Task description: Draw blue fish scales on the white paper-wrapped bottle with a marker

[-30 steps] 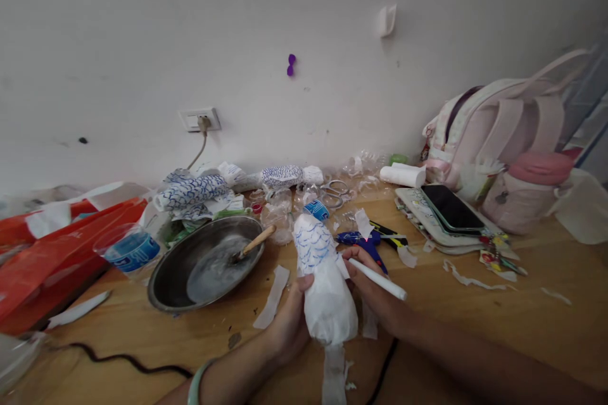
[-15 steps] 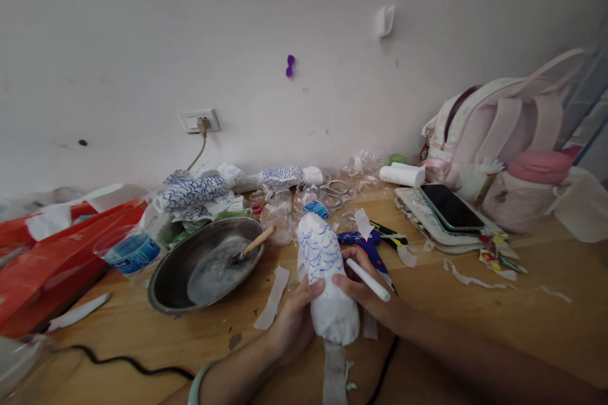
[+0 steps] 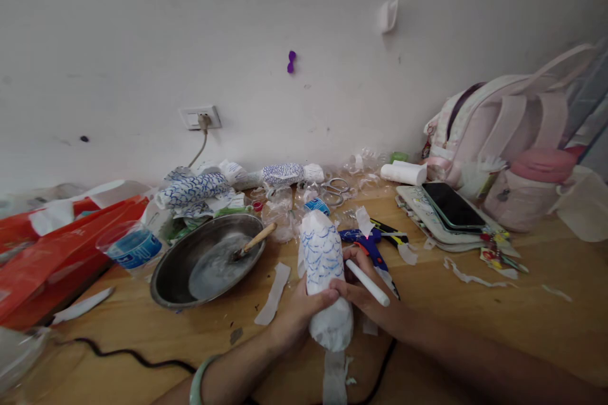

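A white paper-wrapped roll (image 3: pixel 323 259) with blue scale-like lines on its upper part is held upright between my hands. My left hand (image 3: pixel 301 310) grips its left side, with the thumb across the front. My right hand (image 3: pixel 368 291) holds its right side, and its thumb meets the left thumb. A white pen (image 3: pixel 368 281) rests in my right hand, pointing down to the right. The fingers behind the roll are hidden. Below the roll, a paper strip (image 3: pixel 335 376) lies on the wooden table (image 3: pixel 475 329).
A metal bowl (image 3: pixel 164 278) with cloudy liquid and a brush (image 3: pixel 256 242) stands at left, near a plastic cup (image 3: pixel 133 250). Behind are scale-patterned rolls (image 3: pixel 197 188) and scissors (image 3: pixel 337 186). A glue gun (image 3: pixel 370 243), phone (image 3: pixel 451 205) and pink bottle (image 3: pixel 520 193) are at right.
The lower end of the roll has swung slightly left. My left thumb has moved across the roll to touch my right thumb. The view has shifted a little.
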Motion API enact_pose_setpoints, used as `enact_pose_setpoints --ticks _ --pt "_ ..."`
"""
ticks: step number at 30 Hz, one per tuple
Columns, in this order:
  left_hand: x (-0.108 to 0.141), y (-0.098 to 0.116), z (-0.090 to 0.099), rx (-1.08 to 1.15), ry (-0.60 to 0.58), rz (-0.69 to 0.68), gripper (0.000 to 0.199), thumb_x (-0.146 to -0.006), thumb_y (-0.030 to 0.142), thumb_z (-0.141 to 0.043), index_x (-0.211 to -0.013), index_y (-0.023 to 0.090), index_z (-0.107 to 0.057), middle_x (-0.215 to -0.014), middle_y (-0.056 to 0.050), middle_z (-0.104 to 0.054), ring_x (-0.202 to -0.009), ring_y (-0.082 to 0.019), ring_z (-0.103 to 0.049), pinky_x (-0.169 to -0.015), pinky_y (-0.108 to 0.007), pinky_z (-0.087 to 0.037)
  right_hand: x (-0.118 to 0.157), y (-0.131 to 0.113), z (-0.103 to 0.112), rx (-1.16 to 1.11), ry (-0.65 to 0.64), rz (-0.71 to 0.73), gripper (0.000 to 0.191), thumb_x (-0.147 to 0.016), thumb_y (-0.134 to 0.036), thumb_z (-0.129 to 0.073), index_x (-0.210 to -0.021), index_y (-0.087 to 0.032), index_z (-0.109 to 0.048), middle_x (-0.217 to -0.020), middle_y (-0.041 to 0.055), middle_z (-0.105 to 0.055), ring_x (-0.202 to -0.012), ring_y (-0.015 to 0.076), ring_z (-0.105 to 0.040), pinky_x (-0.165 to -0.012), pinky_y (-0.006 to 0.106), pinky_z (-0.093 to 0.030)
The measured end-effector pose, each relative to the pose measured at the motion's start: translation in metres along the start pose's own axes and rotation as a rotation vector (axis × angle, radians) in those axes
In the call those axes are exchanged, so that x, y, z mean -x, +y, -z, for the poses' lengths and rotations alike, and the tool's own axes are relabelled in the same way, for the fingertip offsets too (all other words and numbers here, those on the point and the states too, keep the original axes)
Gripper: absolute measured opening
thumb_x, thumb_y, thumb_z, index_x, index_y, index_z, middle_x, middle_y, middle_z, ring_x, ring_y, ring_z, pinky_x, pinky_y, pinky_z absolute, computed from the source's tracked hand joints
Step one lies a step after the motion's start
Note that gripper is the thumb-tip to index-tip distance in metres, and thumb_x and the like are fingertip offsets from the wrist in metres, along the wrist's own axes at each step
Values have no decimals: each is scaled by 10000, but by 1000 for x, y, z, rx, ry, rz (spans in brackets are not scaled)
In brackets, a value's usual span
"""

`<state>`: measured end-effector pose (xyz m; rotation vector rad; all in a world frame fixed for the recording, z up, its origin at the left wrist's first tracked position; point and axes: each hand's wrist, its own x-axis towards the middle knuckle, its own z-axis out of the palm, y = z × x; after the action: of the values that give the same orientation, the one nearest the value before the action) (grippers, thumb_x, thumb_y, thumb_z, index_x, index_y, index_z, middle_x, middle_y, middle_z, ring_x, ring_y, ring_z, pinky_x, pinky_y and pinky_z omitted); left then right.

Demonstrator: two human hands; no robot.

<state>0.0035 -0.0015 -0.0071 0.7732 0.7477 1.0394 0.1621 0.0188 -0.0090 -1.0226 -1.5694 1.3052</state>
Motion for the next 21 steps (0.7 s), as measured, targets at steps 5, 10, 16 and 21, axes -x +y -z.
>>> enact_pose_setpoints --ticks 5,10,16,21 --pt "2 -1 0 18 49 15 518 -600 327 -854 -1052 157 -668 -920 -76 -711 -867 -225 -640 -827 -326 -467 -1 3 -2 -58 21 8 379 -766 -450 -678 -995 -241 -460 -956 34 -550 -913 217 -534 -820 365 -446" --pt "4 -2 -1 9 72 23 535 -609 278 -826 -1102 168 -651 -947 -74 -707 -892 -239 -635 -824 -329 -469 -5 1 -1 -94 293 83 338 -881 -561 -512 -838 -229 -467 -698 -28 -459 -643 148 -458 -622 287 -411" --pt "3 -6 1 -18 54 33 564 -604 260 -822 -1126 161 -631 -1000 -85 -693 -945 -258 -620 -846 -347 -461 4 -2 2 -157 274 274 381 -892 -587 -480 -867 -215 -560 -603 -23 -442 -558 145 -430 -547 286 -369" --pt "2 -8 3 -24 16 36 512 -636 249 -802 -1108 142 -634 -965 -88 -690 -879 -239 -622 -827 -350 -458 14 13 -2 -158 -12 240 254 -828 -464 -586 -839 -238 -470 -632 -23 -453 -494 120 -342 -458 265 -269"
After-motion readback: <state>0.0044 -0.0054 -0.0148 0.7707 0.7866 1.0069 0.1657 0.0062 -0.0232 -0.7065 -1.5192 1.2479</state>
